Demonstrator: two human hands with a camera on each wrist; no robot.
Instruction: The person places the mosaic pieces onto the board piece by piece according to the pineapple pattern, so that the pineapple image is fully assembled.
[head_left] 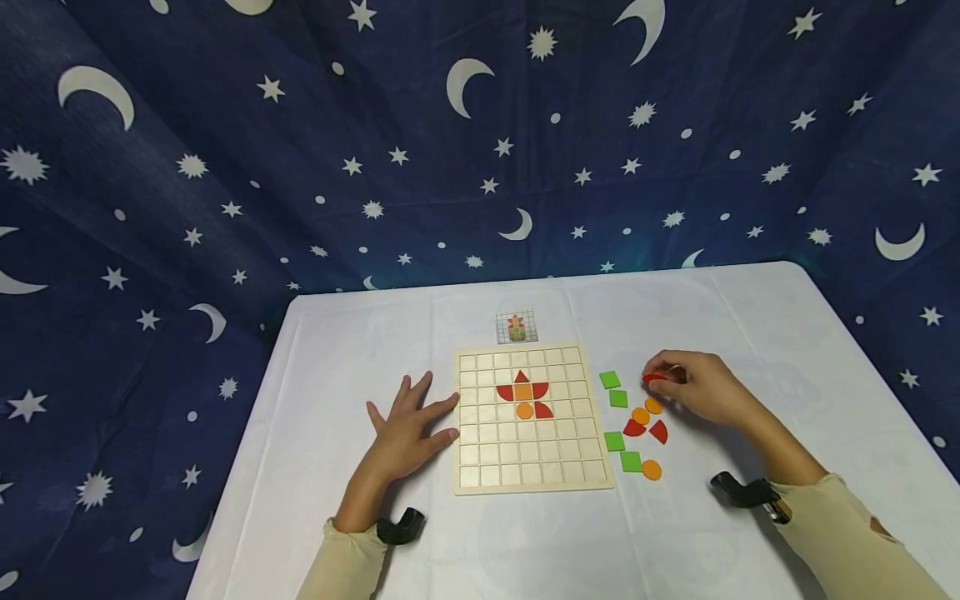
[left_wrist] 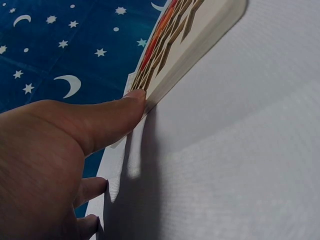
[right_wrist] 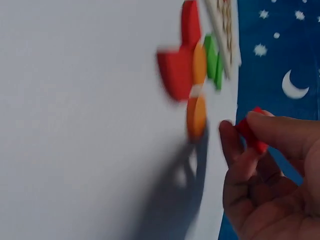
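My right hand (head_left: 701, 385) pinches a red tile (right_wrist: 255, 131) between thumb and fingers, above the right side of the table; the fingers partly cover the tile's outline. With fingers spread, my left hand (head_left: 405, 437) rests beside the wooden grid board (head_left: 483, 479), thumb (left_wrist: 117, 116) and index fingertip at its left edge. On the board a red triangle (head_left: 521, 377) sits above an orange square (head_left: 522, 392), with red quarter circles (head_left: 540, 390) on either side. Beneath the square are an orange disc (head_left: 524, 410) and, to its right, another red quarter circle (head_left: 543, 410).
Right of the board lie several green squares (head_left: 632, 462), three orange discs (head_left: 651, 470) and two red quarter-circle tiles (head_left: 658, 432). A small pattern card (head_left: 517, 327) lies behind the board. White cloth covers the table (head_left: 360, 350); a dark blue star-and-moon curtain (head_left: 420, 167) hangs behind.
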